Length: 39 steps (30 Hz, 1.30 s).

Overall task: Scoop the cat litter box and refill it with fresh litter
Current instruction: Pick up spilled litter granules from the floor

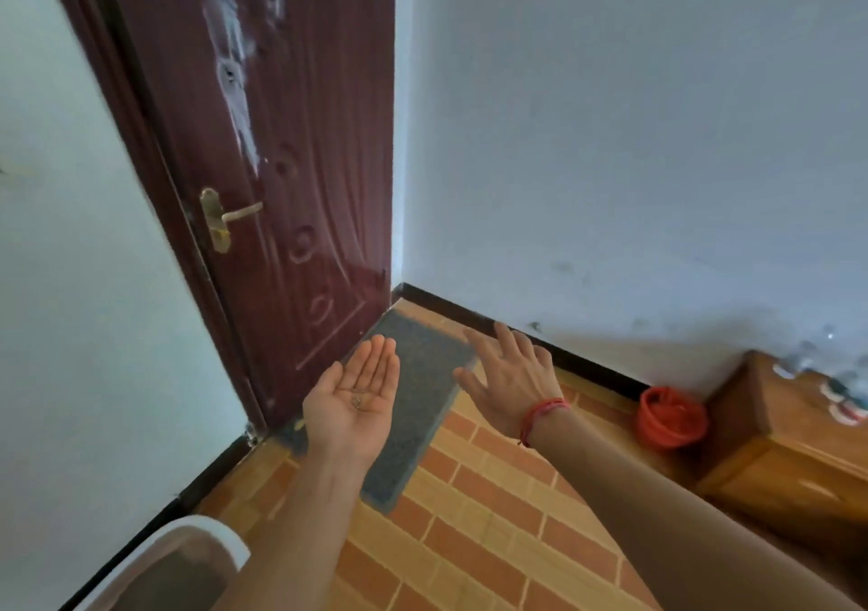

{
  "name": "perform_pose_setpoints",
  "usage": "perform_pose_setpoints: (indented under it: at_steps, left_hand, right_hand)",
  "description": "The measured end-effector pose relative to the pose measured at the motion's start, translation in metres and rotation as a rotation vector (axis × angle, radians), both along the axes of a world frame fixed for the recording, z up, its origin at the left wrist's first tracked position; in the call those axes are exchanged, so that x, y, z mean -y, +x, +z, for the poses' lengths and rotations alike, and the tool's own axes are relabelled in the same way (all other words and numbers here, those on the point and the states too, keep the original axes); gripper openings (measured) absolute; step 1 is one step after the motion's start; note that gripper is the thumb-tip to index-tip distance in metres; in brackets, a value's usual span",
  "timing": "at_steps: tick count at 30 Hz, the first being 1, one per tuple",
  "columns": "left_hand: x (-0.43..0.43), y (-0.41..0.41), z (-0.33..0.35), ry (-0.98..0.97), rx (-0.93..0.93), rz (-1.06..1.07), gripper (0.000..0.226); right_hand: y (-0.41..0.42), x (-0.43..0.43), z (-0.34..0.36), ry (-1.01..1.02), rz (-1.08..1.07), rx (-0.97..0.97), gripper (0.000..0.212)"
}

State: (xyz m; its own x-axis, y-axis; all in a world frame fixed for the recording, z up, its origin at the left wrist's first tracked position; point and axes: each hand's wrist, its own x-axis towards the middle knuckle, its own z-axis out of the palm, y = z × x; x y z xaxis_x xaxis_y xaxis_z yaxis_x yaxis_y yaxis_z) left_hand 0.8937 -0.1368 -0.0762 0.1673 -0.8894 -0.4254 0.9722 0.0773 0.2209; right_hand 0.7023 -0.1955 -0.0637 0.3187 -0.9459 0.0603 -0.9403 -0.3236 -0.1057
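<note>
Cradles a few grey grains (355,402) on the flat, palm-up left hand (340,415), holds the right hand (509,375) splayed wide above the grey rectangular doormat (422,375), with the white-rimmed litter box (197,523) at the near-left edge of the brick-patterned floor (493,540); looks like stray-grain tidying, refill unconfirmed.

Inspection counted one maroon door (300,108), one brass handle (237,213) on it, one grey mat (425,404) at the door's foot, one litter box (199,528), one wooden cabinet (775,465), and two hands: left hand (359,397), right hand (514,378).
</note>
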Motion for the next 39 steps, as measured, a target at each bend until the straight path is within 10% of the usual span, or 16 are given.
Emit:
perform_pose_setpoints:
  at_steps: [17, 39]
  left_hand:
    - [0.007, -0.292, 0.004, 0.020, -0.010, -0.576, 0.038]
    - [0.086, -0.381, -0.029, 0.038, 0.030, -0.859, 0.040]
  right_hand:
    - [-0.297, -0.109, -0.018, 0.027, -0.601, -0.028, 0.062]
    - [-0.363, -0.072, -0.050, 0.077, -0.843, 0.001, 0.061]
